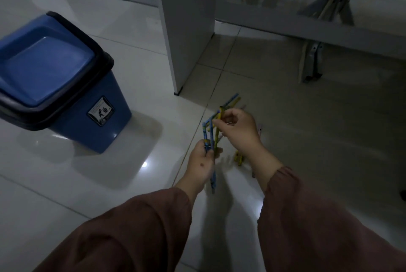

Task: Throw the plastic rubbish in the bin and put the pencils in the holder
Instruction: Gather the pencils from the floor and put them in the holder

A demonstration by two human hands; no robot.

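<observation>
Pencil collection is the step in hand, judged from how things lie. The left hand [203, 161] is closed around the lower ends of a bundle of blue and yellow pencils [209, 133], held roughly upright above the tiled floor [131, 183]. The right hand [238, 127] pinches the upper part of a yellow pencil between thumb and fingertips, at the top of the same bundle, apparently adding it or squaring it with the rest.

More pencils lie loose on the floor: a yellow pencil [239, 158] just beside the right wrist, and a blue-and-yellow pair [232, 99] beyond the right hand. Others may be hidden under the hands; this cannot be confirmed.

The blue swing-lid bin [66, 87] stands on the floor well to the left of the hands, lid closed. No plastic rubbish is visible, and no pencil holder is in view. A white desk panel [186, 25] stands beyond the hands, with a metal frame [312, 63] to its right.

Next move, as a judgement: seat the pinched pencil in the left-hand bundle, then free the right hand to lift the remaining pencils from the floor. Risk: the bundle is fanned out at the top, so a loose grip could let pencils slip.
</observation>
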